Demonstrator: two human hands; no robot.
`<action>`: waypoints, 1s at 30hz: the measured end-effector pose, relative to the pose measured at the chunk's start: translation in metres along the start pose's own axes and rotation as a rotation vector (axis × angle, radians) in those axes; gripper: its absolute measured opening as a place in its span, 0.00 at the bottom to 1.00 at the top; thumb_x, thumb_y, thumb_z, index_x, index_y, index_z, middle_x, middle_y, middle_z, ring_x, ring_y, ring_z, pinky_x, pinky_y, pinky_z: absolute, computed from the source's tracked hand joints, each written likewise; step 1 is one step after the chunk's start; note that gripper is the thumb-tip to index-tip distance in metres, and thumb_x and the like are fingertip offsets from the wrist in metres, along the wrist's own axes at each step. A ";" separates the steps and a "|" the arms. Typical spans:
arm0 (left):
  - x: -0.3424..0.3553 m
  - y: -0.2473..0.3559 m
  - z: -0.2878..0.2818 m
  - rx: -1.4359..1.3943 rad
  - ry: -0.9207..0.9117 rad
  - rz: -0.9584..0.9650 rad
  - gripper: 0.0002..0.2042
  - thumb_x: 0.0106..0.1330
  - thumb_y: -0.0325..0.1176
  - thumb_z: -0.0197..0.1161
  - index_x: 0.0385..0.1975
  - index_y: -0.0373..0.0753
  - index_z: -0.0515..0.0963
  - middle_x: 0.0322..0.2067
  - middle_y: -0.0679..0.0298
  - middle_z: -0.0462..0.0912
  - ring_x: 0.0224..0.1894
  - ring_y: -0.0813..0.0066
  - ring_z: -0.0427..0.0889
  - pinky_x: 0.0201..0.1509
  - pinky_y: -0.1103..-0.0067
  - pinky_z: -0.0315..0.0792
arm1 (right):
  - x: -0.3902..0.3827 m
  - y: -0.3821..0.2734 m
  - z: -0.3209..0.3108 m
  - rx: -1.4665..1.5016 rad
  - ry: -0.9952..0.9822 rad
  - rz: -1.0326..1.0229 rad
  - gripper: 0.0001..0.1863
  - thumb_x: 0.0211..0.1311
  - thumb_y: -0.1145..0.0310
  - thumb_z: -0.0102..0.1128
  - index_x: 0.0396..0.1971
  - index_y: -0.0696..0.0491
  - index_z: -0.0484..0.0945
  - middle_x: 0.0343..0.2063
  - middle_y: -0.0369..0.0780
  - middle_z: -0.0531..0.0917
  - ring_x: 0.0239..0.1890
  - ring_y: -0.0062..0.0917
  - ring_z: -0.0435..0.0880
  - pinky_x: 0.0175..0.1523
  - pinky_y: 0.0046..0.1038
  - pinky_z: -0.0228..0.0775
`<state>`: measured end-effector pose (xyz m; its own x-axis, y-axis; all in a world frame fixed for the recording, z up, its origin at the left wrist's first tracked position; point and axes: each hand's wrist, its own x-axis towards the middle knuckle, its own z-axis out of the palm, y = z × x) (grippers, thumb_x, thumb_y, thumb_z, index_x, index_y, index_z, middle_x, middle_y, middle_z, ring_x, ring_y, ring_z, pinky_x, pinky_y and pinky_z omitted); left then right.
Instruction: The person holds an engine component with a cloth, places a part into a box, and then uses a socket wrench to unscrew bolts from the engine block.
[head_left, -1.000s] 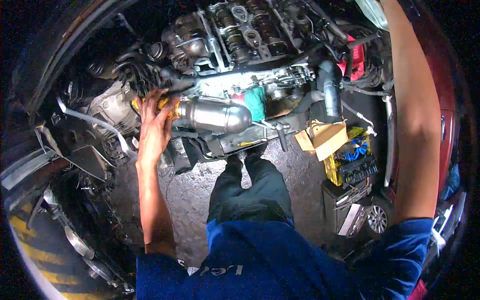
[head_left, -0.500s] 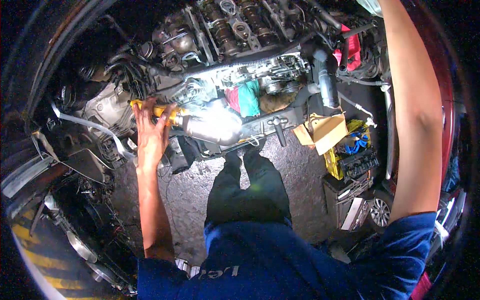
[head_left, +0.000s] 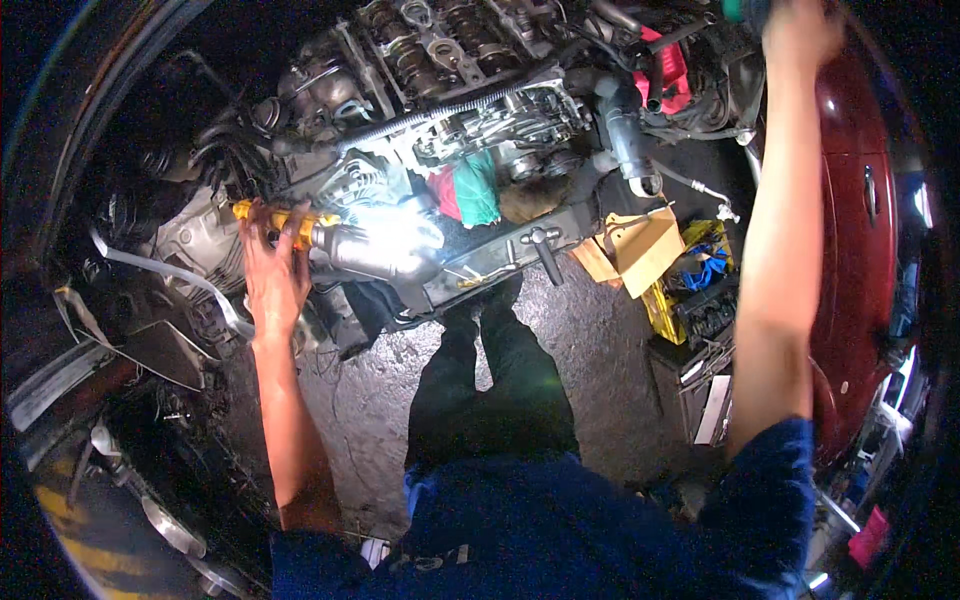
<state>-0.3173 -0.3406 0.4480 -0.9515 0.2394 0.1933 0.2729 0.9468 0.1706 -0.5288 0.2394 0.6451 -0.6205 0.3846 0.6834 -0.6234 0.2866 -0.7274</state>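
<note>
My left hand [head_left: 274, 262] is closed round the yellow-orange handle of a lit work lamp [head_left: 375, 250], which lies across the front of an opened car engine [head_left: 450, 75]. The lamp's glare washes out the parts beside it. My right arm reaches up to the far right corner. There my right hand [head_left: 803, 38] is blurred and looks closed against a dark green thing [head_left: 747, 10], cut off by the picture's edge. A red and green cloth [head_left: 468, 192] is tucked into the engine's front. Right of it, a T-shaped metal tool [head_left: 545, 250] rests on the front crossmember.
An open cardboard box [head_left: 640, 252] stands right of the crossmember, beside yellow and blue items [head_left: 705, 268]. A pink-red cloth [head_left: 668, 75] hangs by the engine's right side. A dark red car [head_left: 855, 220] stands at the right. A bent silver bar [head_left: 175, 262] is at the left.
The view has shifted, so the engine sits further left. My right hand has come into the picture at the top right, with the green thing beside it. My left hand keeps hold of the lamp.
</note>
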 end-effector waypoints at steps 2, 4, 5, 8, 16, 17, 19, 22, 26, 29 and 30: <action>-0.002 -0.002 0.007 -0.049 0.058 0.009 0.32 0.54 0.23 0.64 0.62 0.53 0.68 0.61 0.45 0.63 0.67 0.45 0.59 0.72 0.55 0.52 | -0.110 -0.050 -0.011 -0.127 0.188 -0.001 0.24 0.68 0.60 0.52 0.59 0.57 0.68 0.47 0.43 0.79 0.43 0.27 0.79 0.46 0.27 0.71; -0.008 -0.013 0.000 -0.030 0.062 0.006 0.33 0.55 0.23 0.65 0.63 0.52 0.67 0.62 0.45 0.62 0.67 0.45 0.58 0.72 0.55 0.52 | -0.234 -0.062 -0.033 -0.391 0.315 0.084 0.29 0.66 0.64 0.56 0.62 0.63 0.64 0.56 0.48 0.74 0.55 0.32 0.73 0.63 0.31 0.61; -0.010 -0.013 0.001 -0.042 0.060 0.015 0.34 0.55 0.24 0.65 0.64 0.51 0.66 0.62 0.45 0.61 0.67 0.45 0.58 0.72 0.55 0.51 | -0.297 -0.066 -0.048 -0.362 0.276 0.288 0.29 0.68 0.63 0.54 0.62 0.66 0.63 0.57 0.51 0.73 0.57 0.34 0.71 0.65 0.34 0.57; -0.002 -0.001 0.007 -0.091 0.122 0.038 0.35 0.54 0.26 0.67 0.65 0.50 0.64 0.64 0.45 0.59 0.69 0.45 0.55 0.73 0.54 0.49 | -0.488 -0.076 -0.155 -0.902 -0.147 0.741 0.28 0.69 0.60 0.52 0.58 0.68 0.66 0.54 0.56 0.75 0.56 0.43 0.74 0.63 0.35 0.61; -0.071 0.024 0.019 -0.156 0.387 -0.086 0.35 0.61 0.35 0.66 0.68 0.43 0.57 0.67 0.40 0.50 0.71 0.40 0.45 0.72 0.50 0.43 | -0.763 -0.213 -0.304 -1.051 -0.971 1.869 0.25 0.68 0.57 0.48 0.55 0.62 0.70 0.51 0.57 0.77 0.55 0.51 0.74 0.56 0.41 0.68; -0.087 0.036 0.024 -0.192 0.380 -0.235 0.36 0.61 0.35 0.66 0.68 0.41 0.56 0.67 0.40 0.50 0.71 0.40 0.46 0.71 0.50 0.44 | -0.760 -0.217 -0.308 -1.041 -0.878 1.877 0.26 0.69 0.56 0.48 0.55 0.62 0.70 0.50 0.56 0.77 0.54 0.51 0.74 0.55 0.41 0.68; -0.121 0.055 0.030 -0.217 0.372 -0.381 0.36 0.61 0.35 0.66 0.68 0.39 0.55 0.67 0.39 0.50 0.71 0.39 0.46 0.71 0.50 0.45 | -0.746 -0.198 -0.311 -1.015 -0.732 1.811 0.26 0.69 0.54 0.48 0.55 0.61 0.71 0.48 0.56 0.78 0.52 0.52 0.75 0.54 0.41 0.67; -0.177 0.079 0.050 -0.306 0.144 -0.461 0.36 0.62 0.35 0.66 0.67 0.35 0.55 0.66 0.37 0.51 0.69 0.39 0.50 0.70 0.55 0.50 | -0.707 -0.145 -0.306 -0.986 -0.599 1.608 0.28 0.69 0.51 0.48 0.54 0.61 0.72 0.46 0.56 0.79 0.49 0.52 0.77 0.53 0.41 0.67; -0.307 0.084 0.140 -0.433 -0.305 -0.506 0.34 0.64 0.40 0.63 0.66 0.32 0.57 0.60 0.39 0.64 0.66 0.44 0.61 0.68 0.60 0.56 | -0.628 -0.091 -0.302 -0.973 -0.660 1.296 0.33 0.65 0.42 0.49 0.54 0.57 0.74 0.51 0.58 0.77 0.56 0.54 0.73 0.60 0.44 0.64; -0.449 0.027 0.190 -0.449 -0.506 -0.318 0.31 0.66 0.49 0.60 0.60 0.32 0.65 0.42 0.48 0.81 0.50 0.55 0.79 0.54 0.65 0.72 | -0.560 -0.084 -0.240 -0.733 -0.669 1.192 0.42 0.64 0.37 0.48 0.58 0.64 0.69 0.56 0.57 0.74 0.61 0.49 0.70 0.67 0.39 0.59; -0.477 0.046 0.184 -0.805 -0.667 -0.705 0.28 0.65 0.49 0.60 0.57 0.33 0.68 0.37 0.52 0.82 0.42 0.60 0.81 0.45 0.69 0.75 | -0.547 -0.099 -0.235 -0.803 -0.700 1.155 0.41 0.64 0.38 0.49 0.59 0.63 0.69 0.55 0.56 0.75 0.61 0.47 0.72 0.67 0.37 0.60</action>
<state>0.1227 -0.3718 0.1860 -0.7480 0.0201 -0.6634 -0.5366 0.5699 0.6223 -0.0159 0.2065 0.3287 -0.7954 0.3148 -0.5179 0.5899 0.5979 -0.5427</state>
